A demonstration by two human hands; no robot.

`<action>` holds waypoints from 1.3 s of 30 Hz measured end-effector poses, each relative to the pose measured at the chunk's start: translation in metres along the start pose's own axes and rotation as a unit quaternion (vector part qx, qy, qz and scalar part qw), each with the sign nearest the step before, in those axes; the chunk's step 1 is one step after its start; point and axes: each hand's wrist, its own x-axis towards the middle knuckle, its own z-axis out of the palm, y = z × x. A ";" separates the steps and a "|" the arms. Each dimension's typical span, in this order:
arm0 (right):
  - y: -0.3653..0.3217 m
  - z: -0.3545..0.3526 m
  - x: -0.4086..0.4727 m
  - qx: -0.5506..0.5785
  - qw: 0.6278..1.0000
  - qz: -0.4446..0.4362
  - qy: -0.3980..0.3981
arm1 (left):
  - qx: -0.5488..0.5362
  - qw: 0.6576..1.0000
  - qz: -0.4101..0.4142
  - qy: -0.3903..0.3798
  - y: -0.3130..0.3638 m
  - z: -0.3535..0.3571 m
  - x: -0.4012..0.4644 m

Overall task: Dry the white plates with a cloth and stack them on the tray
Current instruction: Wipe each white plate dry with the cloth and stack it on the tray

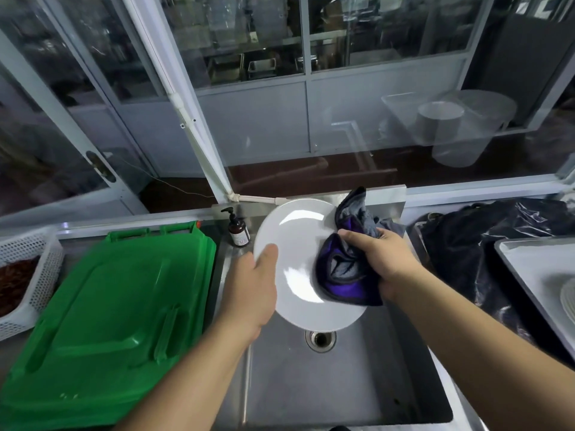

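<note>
A round white plate [298, 244] is held above the steel sink [342, 384]. My left hand [252, 287] grips its left rim, thumb on the face and fingers hidden behind. My right hand [379, 259] grips a bunched purple and grey cloth [345, 269] and presses it against the plate's right side. At the far right a metal tray [522, 269] holds a stack of white plates [567, 298], mostly cut off by the frame edge.
A green plastic lid [109, 321] covers the counter left of the sink, with a white mesh basket [28, 275] beyond it. A brown pump bottle [238, 230] stands behind the sink. A black plastic bag [485, 241] lies between sink and tray. Glass panels rise behind.
</note>
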 end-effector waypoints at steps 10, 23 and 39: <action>0.054 0.026 -0.036 0.218 0.962 0.149 0.072 | -0.059 0.979 -0.031 0.194 -0.022 0.061 -0.037; 0.034 -0.004 -0.021 0.098 0.992 0.044 0.069 | -0.096 0.991 -0.088 -0.022 0.000 0.007 0.014; 0.025 -0.017 -0.040 0.052 0.994 0.081 0.044 | -0.166 0.963 -0.166 -0.131 0.001 0.008 0.011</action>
